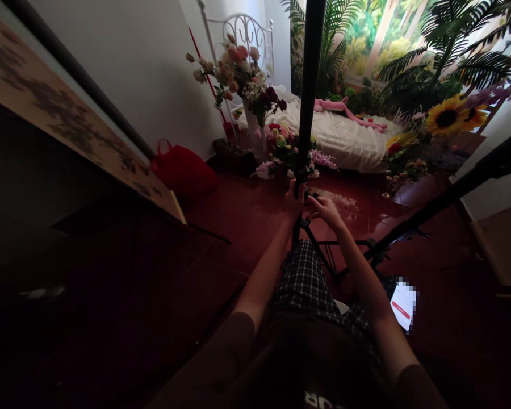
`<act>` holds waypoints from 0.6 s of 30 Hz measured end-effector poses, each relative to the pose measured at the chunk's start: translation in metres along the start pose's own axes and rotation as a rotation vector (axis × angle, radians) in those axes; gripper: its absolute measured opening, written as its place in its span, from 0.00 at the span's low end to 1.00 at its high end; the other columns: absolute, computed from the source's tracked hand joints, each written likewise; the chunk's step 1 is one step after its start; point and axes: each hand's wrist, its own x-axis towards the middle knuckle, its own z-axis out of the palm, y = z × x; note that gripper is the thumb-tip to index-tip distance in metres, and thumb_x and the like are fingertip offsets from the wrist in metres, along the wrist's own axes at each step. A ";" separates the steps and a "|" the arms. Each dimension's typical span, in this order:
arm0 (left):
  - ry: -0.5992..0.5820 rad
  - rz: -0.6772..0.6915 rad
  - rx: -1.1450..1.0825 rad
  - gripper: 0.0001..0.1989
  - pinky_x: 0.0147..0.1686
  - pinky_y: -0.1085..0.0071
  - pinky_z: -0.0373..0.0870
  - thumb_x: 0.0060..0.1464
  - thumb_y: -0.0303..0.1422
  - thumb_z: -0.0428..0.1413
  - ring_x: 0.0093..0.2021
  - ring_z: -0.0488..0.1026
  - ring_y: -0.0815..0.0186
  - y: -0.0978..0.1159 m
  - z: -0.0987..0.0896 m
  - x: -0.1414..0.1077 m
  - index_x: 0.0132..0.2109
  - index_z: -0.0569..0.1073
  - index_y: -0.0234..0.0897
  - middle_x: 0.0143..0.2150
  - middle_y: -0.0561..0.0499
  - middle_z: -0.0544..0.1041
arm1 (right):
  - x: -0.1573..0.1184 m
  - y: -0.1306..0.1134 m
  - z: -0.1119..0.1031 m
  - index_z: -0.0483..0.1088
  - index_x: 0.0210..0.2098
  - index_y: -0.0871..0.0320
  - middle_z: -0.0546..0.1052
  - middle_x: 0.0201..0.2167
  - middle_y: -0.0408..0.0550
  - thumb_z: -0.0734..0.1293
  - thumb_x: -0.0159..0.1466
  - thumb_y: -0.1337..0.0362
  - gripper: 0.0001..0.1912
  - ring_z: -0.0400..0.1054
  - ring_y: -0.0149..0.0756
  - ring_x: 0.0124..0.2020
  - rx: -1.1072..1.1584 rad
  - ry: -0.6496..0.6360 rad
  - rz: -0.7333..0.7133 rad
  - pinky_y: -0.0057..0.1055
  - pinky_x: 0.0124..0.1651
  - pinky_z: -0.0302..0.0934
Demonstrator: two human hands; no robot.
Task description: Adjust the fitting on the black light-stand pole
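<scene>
A tall black stand pole [310,85] rises in front of me in the head view. My left hand [296,199] is closed round it at a dark joint just above the stand's legs. Right beside it, my right hand [326,210] has its fingers bent in at a small black knob [310,195] on the pole's side. Those fingertips are dim, and the knob is partly covered by them. Below the hands, a folding leg brace [310,230] spreads from the pole.
Another black stand [443,201] slants across the right. A painted scroll [80,119] leans at left, near a red bag [185,170]. Flower bunches [242,68] and a white-covered bed [344,136] with a pink plush toy [349,111] stand ahead. A lit phone [403,305] is beside my thigh.
</scene>
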 end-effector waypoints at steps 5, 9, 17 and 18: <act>0.033 -0.001 0.003 0.25 0.31 0.70 0.66 0.58 0.58 0.47 0.28 0.70 0.65 0.004 0.001 -0.001 0.43 0.70 0.42 0.29 0.51 0.74 | -0.007 0.007 -0.006 0.75 0.39 0.53 0.78 0.25 0.43 0.68 0.64 0.61 0.05 0.73 0.34 0.27 -0.603 0.234 -0.339 0.25 0.32 0.62; -0.007 -0.023 -0.037 0.25 0.32 0.70 0.66 0.58 0.59 0.47 0.29 0.70 0.66 0.007 -0.001 -0.002 0.43 0.70 0.42 0.31 0.51 0.74 | -0.009 0.024 -0.002 0.72 0.46 0.54 0.80 0.35 0.47 0.62 0.68 0.60 0.11 0.75 0.36 0.34 -0.682 0.253 -0.393 0.27 0.36 0.64; -0.013 0.081 -0.073 0.22 0.42 0.68 0.68 0.59 0.55 0.51 0.38 0.72 0.64 0.023 -0.009 0.018 0.37 0.71 0.41 0.36 0.48 0.74 | -0.034 0.046 -0.008 0.69 0.53 0.55 0.77 0.51 0.51 0.62 0.67 0.62 0.16 0.74 0.37 0.46 -0.741 0.205 -0.438 0.28 0.40 0.69; -0.034 0.111 -0.099 0.22 0.42 0.68 0.69 0.59 0.55 0.50 0.36 0.72 0.65 0.028 -0.008 0.022 0.35 0.71 0.40 0.34 0.48 0.74 | -0.038 0.044 -0.010 0.68 0.55 0.55 0.75 0.54 0.52 0.62 0.67 0.63 0.17 0.73 0.38 0.50 -0.778 0.218 -0.472 0.29 0.42 0.70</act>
